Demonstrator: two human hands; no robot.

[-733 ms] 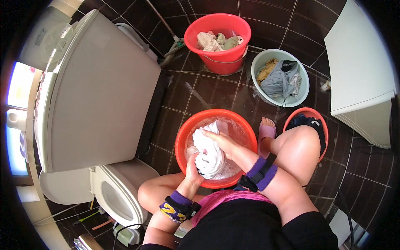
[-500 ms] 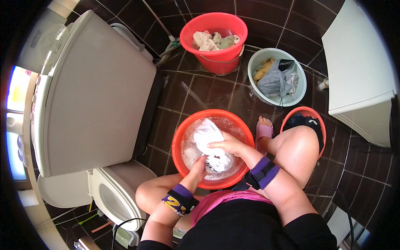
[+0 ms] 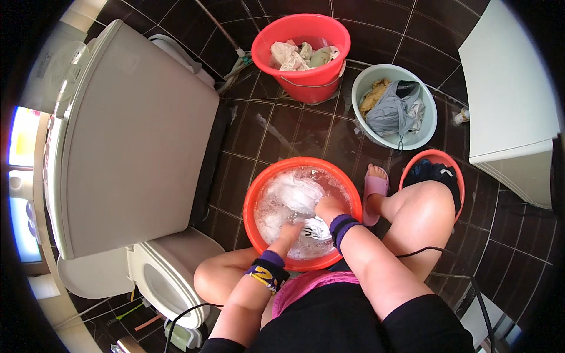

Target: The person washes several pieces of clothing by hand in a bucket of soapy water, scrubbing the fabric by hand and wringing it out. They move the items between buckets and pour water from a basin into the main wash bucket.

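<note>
An orange-red basin (image 3: 254,235) of sudsy water stands on the floor in front of me. In it lies a wet white garment (image 3: 297,193), with a part bearing dark marks (image 3: 318,229) nearer to me. My right hand (image 3: 329,207) is closed on the cloth at the right side, its fingertips hidden in the folds. At the lower middle of the basin, my left hand (image 3: 289,233) dips into the suds beside the garment. Its fingers are blurred and partly under water, so their grip does not show.
Beyond the basin stand a red bucket (image 3: 300,29) and a pale blue basin (image 3: 359,126), both holding clothes. Another orange-red basin (image 3: 459,191) with dark clothes sits by my right knee. A toilet (image 3: 159,282) is at the left, a white cabinet-like unit (image 3: 512,88) at the right.
The white garment, held bunched up above the water before, has gone down into the suds and spread out. Both hands have lowered with it, the right one moving slightly toward me.
</note>
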